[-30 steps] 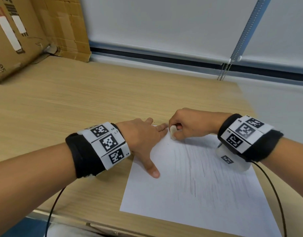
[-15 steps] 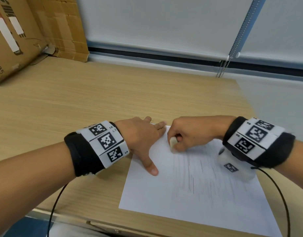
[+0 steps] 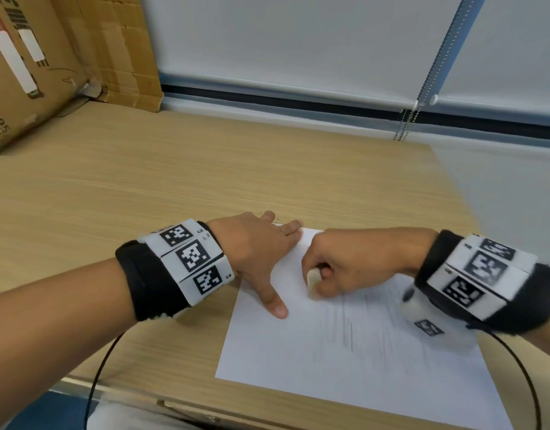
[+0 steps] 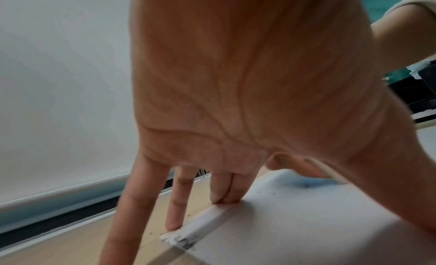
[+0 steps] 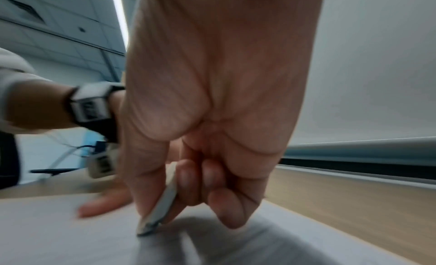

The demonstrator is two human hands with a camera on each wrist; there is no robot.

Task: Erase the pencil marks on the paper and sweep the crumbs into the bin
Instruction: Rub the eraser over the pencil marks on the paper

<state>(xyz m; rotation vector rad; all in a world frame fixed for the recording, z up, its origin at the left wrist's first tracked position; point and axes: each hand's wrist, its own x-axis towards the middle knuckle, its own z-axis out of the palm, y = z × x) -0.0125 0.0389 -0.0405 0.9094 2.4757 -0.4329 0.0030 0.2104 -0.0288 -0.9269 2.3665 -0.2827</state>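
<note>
A white sheet of paper [image 3: 345, 361] with faint grey pencil strokes [image 3: 348, 333] lies at the near right of the wooden desk [image 3: 174, 187]. My left hand [image 3: 261, 259] lies flat with straight fingers on the sheet's far left corner, thumb [image 3: 275, 305] spread onto the paper. My right hand [image 3: 338, 268] pinches a small white eraser [image 3: 313, 279] and its tip presses on the paper. In the right wrist view the eraser [image 5: 162, 203] sits between thumb and fingers, its grey tip on the sheet. The left wrist view shows fingertips [image 4: 221, 198] on the paper's curled edge [image 4: 188, 233], with dark crumbs nearby. No bin is in view.
Cardboard boxes [image 3: 35, 63] lean at the desk's far left corner. A window blind with a bead chain [image 3: 407, 125] runs along the back. The desk's right edge is just beyond the paper. Black cables [image 3: 97, 383] hang from both wristbands over the near edge.
My right hand has drawn the eraser towards me and slightly right across the upper part of the paper. The left hand stays pressed on the corner.
</note>
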